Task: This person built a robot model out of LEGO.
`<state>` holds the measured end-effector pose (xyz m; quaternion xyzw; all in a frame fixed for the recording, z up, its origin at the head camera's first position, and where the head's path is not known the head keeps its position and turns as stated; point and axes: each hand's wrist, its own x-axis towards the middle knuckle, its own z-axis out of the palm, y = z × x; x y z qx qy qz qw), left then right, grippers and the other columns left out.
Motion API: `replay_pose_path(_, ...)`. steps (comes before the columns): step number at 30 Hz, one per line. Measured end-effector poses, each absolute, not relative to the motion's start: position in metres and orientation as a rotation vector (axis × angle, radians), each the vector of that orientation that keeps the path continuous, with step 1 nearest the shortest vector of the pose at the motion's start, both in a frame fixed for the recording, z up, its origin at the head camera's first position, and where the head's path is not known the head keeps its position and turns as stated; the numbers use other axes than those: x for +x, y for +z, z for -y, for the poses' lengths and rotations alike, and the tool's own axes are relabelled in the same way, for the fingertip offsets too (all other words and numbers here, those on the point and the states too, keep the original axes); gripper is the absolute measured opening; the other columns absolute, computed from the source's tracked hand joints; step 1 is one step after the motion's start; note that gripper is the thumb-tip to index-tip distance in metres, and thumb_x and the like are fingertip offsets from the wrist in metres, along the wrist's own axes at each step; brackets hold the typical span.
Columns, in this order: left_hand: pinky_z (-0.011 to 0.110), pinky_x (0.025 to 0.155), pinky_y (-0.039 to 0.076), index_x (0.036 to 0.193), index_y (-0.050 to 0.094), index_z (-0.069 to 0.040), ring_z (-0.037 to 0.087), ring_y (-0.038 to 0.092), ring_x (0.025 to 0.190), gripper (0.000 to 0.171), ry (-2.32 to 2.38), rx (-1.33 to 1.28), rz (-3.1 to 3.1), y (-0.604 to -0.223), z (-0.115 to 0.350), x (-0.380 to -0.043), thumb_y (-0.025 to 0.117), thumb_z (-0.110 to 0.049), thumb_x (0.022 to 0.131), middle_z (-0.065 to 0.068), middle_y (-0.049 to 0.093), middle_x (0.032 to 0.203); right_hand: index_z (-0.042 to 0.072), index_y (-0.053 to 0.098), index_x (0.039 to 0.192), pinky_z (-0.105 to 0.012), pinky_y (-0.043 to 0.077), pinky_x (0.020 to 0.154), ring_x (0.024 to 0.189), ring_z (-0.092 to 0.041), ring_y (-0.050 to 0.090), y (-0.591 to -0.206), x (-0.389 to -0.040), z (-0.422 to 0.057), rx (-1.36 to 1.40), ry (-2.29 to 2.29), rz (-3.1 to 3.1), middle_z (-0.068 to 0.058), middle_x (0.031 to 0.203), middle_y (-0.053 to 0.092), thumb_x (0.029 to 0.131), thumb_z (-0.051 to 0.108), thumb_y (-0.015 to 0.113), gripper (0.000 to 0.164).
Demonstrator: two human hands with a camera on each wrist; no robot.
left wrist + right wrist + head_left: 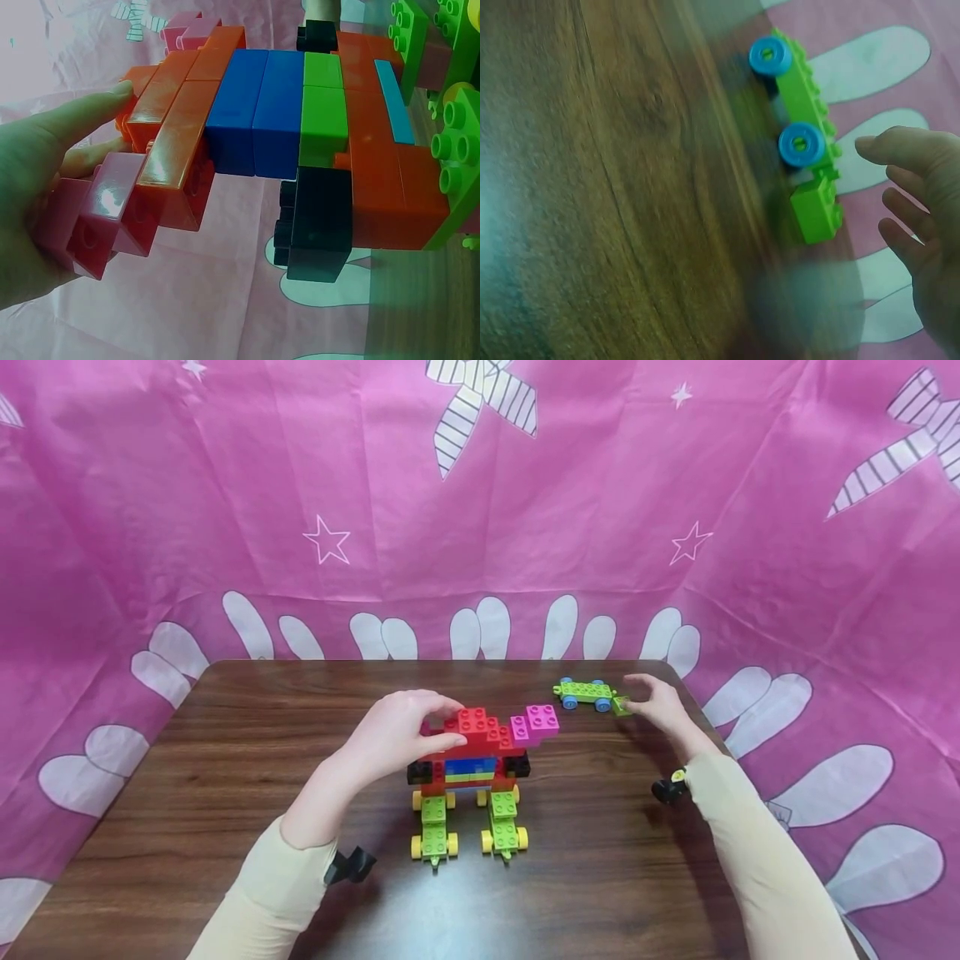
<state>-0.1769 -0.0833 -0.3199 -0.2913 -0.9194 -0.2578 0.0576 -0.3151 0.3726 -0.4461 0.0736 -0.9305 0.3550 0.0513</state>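
A building-brick model (471,745) stands on the table, with red and pink bricks on top, blue and black ones in the middle, and green wheeled bases (435,839) with yellow wheels at the bottom. My left hand (401,727) grips its red top from the left. In the left wrist view, thumb and fingers lie around the orange-red bricks (176,139). Toward the far right, my right hand (660,706) hovers beside a small green brick (622,706), fingers loosely bent. That brick touches the end of a green wheeled base (801,97) with blue wheels. The right wrist view shows a gap between fingers and brick.
The dark wooden table (247,760) carries everything. A pink curtain (420,527) with white patterns hangs behind and beside its edges. Black wrist-camera pieces (351,866) stick out at both sleeves.
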Motion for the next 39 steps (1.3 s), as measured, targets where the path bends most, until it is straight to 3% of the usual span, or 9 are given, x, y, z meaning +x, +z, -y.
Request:
replay_pose_path(18, 0.041, 0.091, 0.054, 0.118, 0.070, -0.013, 0.018, 0.068, 0.102, 0.043, -0.764, -0.873, 2.777, -0.323, 0.084, -0.177, 0.076, -0.038, 0.084, 0.002, 0.073, 0.111, -0.006, 0.047, 0.138, -0.062, 0.027, 0.111, 0.134, -0.051, 0.035, -0.468, -0.335, -0.389, 0.216, 1.022, 3.019, -0.033, 0.142, 0.043, 0.083, 0.018, 0.075, 0.066)
replay_pose_path(29, 0.040, 0.091, 0.055, 0.118, 0.070, -0.014, 0.018, 0.068, 0.102, 0.042, -0.764, -0.860, 2.785, -0.322, 0.083, -0.177, 0.076, -0.038, 0.084, 0.002, 0.073, 0.111, -0.008, 0.047, 0.136, -0.061, 0.024, 0.113, 0.135, -0.051, 0.033, -0.472, -0.336, -0.384, 0.211, 0.971, 3.055, -0.034, 0.142, 0.043, 0.085, 0.019, 0.074, 0.064)
replay_pose_path(39, 0.039, 0.090, 0.055, 0.117, 0.070, -0.014, 0.017, 0.068, 0.100, 0.042, -0.763, -0.861, 2.781, -0.323, 0.084, -0.177, 0.076, -0.038, 0.084, 0.001, 0.073, 0.110, -0.008, 0.052, 0.132, -0.061, 0.030, 0.109, 0.129, -0.052, 0.039, -0.477, -0.340, -0.385, 0.198, 0.918, 3.056, -0.035, 0.137, 0.047, 0.085, 0.019, 0.073, 0.058)
